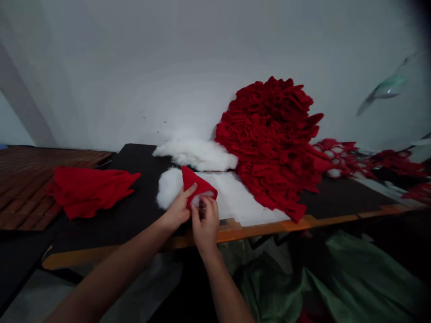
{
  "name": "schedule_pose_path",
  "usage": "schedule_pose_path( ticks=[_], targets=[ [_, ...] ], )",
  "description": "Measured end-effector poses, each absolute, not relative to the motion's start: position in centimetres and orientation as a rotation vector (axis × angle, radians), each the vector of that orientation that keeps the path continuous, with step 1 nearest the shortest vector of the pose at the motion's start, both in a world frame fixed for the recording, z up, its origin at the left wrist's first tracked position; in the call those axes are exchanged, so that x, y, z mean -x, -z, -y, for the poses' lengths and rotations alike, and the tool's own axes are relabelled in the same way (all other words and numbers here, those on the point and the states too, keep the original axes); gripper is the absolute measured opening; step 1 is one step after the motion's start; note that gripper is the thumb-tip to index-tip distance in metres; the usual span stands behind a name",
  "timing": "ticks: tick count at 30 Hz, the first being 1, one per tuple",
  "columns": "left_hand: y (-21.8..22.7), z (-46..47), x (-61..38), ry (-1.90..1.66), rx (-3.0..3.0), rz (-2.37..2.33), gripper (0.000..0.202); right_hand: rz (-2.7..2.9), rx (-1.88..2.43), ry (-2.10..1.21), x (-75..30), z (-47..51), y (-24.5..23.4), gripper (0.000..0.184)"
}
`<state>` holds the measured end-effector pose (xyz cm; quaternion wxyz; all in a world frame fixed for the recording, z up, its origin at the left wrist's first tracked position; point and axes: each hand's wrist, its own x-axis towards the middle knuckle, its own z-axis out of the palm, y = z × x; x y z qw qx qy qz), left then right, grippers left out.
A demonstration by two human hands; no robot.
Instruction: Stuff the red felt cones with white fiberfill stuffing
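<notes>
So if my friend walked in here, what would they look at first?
They'd probably spot the huge heap of red felt pieces first, leaning against the white wall. Just left of it is fluffy white stuffing. Below that, in the middle, a small red felt cone is held by the left hand and right hand.

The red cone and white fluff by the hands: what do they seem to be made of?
The red cone looks like thick matte felt: no sheen, soft fuzzy surface. The white fluff looks like polyester stuffing, loose and wispy, though cotton can't be ruled out.
</notes>
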<state>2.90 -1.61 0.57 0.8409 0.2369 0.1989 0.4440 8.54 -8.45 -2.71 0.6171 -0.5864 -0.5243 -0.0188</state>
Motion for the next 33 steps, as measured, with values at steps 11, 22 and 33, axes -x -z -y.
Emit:
schedule_pose_path(
  ticks=[11,22,33],
  targets=[
    [-0.5,5.2,-5.0,-0.893,-0.288,-0.372,0.012,1.219,1.343,0.234,-10.0,10.6,1.6,0.023],
    [-1.7,8.1,-8.4,-0.709,-0.234,-0.362,0.027,1.010,1.252,-0.025,-15.8,13.9,2.3,0.070],
    [1.3,11.4,-9.0,-1.015,-1.078,-0.402,0.093,0.718,1.282,0.025,-16.7,13.9,3.2,0.038]
  ],
)
